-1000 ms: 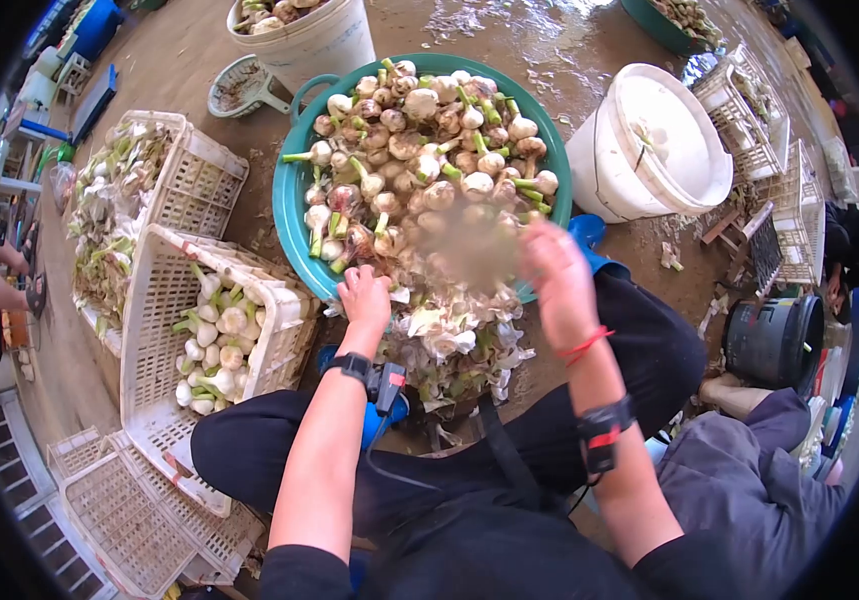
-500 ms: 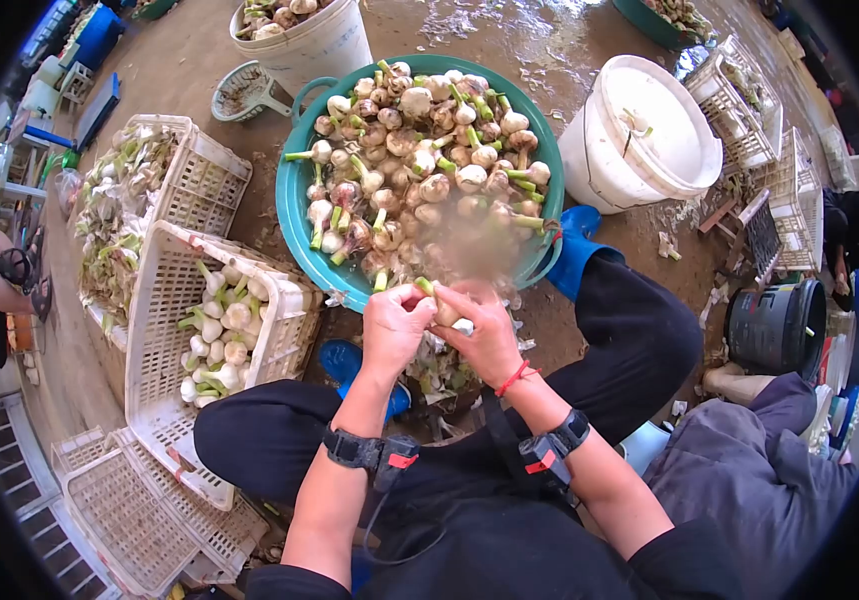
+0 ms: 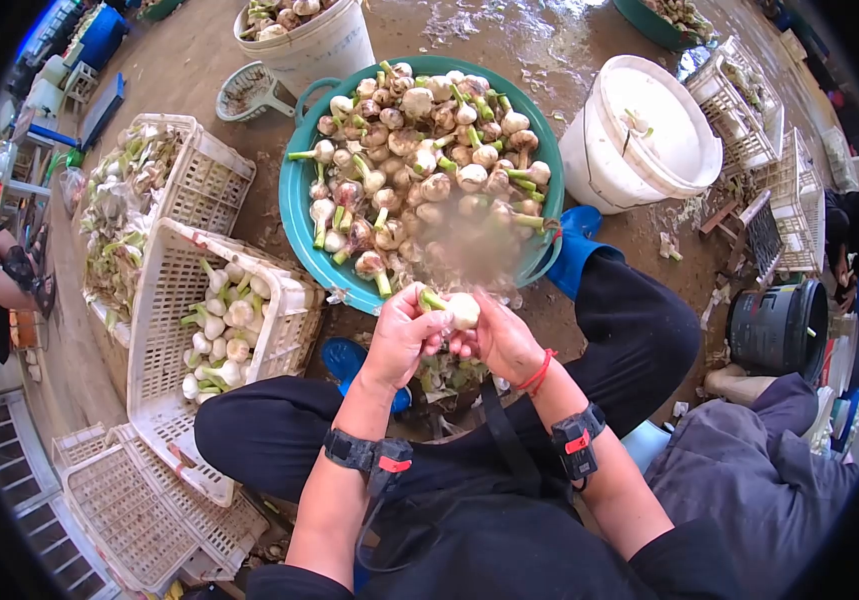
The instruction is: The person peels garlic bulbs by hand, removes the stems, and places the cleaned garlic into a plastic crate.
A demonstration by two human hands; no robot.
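Observation:
Between my two hands is a garlic bulb [image 3: 463, 311], pale and round with a short green stem pointing left. My left hand [image 3: 404, 330] pinches it at the stem side. My right hand [image 3: 501, 343] has its fingers closed around the bulb's right side. Just beyond them stands a green tub [image 3: 294, 215] heaped with garlic bulbs [image 3: 419, 150], many with brown, dirty skins and cut green stems. Part of that heap is hidden by a blurred patch. Loose peelings [image 3: 447, 372] lie on the floor beneath my hands.
A white crate [image 3: 179, 290] with cleaner garlic bulbs [image 3: 229, 335] tilts at my left knee; another crate [image 3: 211, 180] behind it holds husks. White buckets [image 3: 589, 150] stand right of the tub. A person in dark clothing [image 3: 739, 480] sits close on my right.
The garlic bulb has turned and more of its white side shows. My right hand has shifted slightly right and down, and its fingers have moved around the bulb.

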